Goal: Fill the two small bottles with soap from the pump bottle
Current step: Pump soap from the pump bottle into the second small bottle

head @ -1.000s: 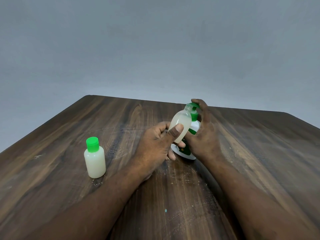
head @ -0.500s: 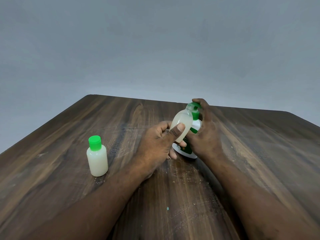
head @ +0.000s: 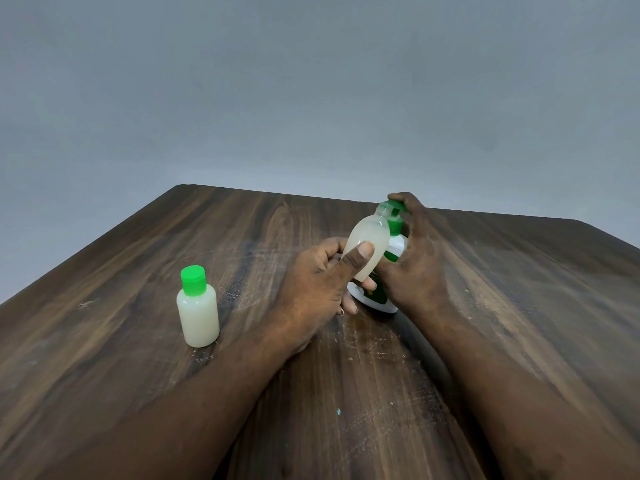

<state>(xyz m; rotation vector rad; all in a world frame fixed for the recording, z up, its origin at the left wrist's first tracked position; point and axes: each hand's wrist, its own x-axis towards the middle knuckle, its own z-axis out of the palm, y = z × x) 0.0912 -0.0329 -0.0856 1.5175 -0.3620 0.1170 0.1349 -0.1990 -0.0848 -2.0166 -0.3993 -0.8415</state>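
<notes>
My left hand grips an uncapped small clear bottle, tilted with its mouth up against the green pump nozzle; it holds pale soap. Behind it stands the white pump bottle with a green label and green pump head. My right hand wraps round that pump bottle from the right, with fingers curled over the pump head. The second small bottle, full of pale soap and closed with a green cap, stands upright on the table to the left, apart from both hands.
The dark wooden table stretches out under everything, with its far edge against a plain grey wall. Light scratches and small specks mark the wood near my wrists.
The view has shifted slightly. Both hands and the bottles stay in nearly the same pose, with the small bottle still held at the pump nozzle.
</notes>
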